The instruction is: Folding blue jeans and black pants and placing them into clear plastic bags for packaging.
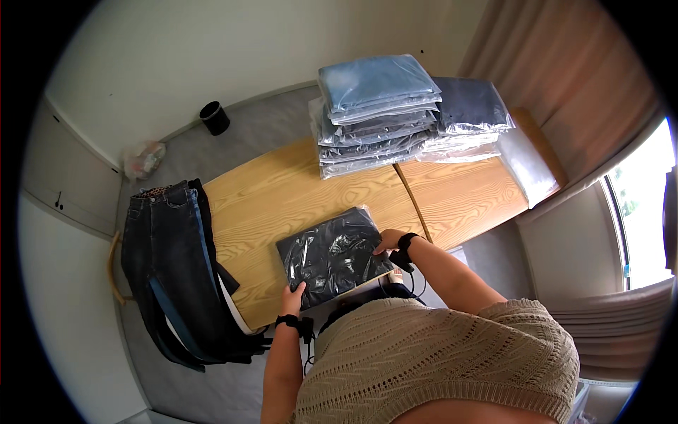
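A folded dark garment in a clear plastic bag [330, 256] lies at the near edge of the wooden table, partly over that edge. At its near left corner my left hand [292, 299] grips it, thumb on top and the other fingers hidden underneath. My right hand [388, 242] holds the right side of the same bag, thumb also on top. Both wrists wear black bands with cables. Glare on the plastic hides the garment's details.
Piles of bagged folded clothes [378, 106] stand at the table's far side, beside a dark bagged stack [470, 106] and flat clear bags [526, 166]. Several jeans [169, 240] hang over the left end. A seam [413, 201] splits the tabletop [261, 191]. A black bin [215, 119] stands behind.
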A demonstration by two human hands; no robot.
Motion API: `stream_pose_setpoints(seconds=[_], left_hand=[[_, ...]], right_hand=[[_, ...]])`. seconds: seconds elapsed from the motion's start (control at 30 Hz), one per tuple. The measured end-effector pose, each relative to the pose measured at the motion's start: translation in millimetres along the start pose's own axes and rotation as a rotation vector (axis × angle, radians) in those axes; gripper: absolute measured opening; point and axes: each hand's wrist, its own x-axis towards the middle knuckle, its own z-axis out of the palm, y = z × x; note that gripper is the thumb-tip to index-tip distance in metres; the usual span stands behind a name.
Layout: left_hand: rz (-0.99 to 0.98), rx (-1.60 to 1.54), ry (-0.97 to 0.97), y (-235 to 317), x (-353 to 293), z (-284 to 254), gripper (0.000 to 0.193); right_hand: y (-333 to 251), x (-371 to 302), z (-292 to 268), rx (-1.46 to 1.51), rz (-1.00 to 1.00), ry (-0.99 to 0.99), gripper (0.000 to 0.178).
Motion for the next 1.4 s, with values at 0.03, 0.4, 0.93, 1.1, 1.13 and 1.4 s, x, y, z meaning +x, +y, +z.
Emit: stream_pose_setpoints(seconds=[0.03,0.4,0.93,1.1,1.13,1.4], left_hand=[[-0.054,-0.005,0.012,0.5,0.3,-1.7,0.058],[0.018,-0.197,-0.077,73.5,-72.0,11.6,0.055],[0.541,-0.163,0.155,253.7,-96.2,68.6,0.035],[0.856,-0.144,0.16,375.8,-50.6,101.1,0.052],[0.926,-0.131,0.22,395.1,-33.3,108.3,0.053],[1.009,-0.119,0.148,497.8,104.2,172.9,0.048]], right_hand=[[-4.3,-4.2,-2.4,0.001,-0.007,-0.005,0.063],[23.7,-45.3,-35.3,0.53,-0.378,-0.18,0.046],[-11.1,-177.7,-202.7,0.531,-0.765,0.261,0.044],[-27.3,-201.5,-280.9,0.847,-1.019,0.607,0.042],[-28.8,-195.9,-299.5,0.859,-1.072,0.65,0.042],[-15.6,-94.0,-411.2,0.918,-1.16,0.959,0.039]])
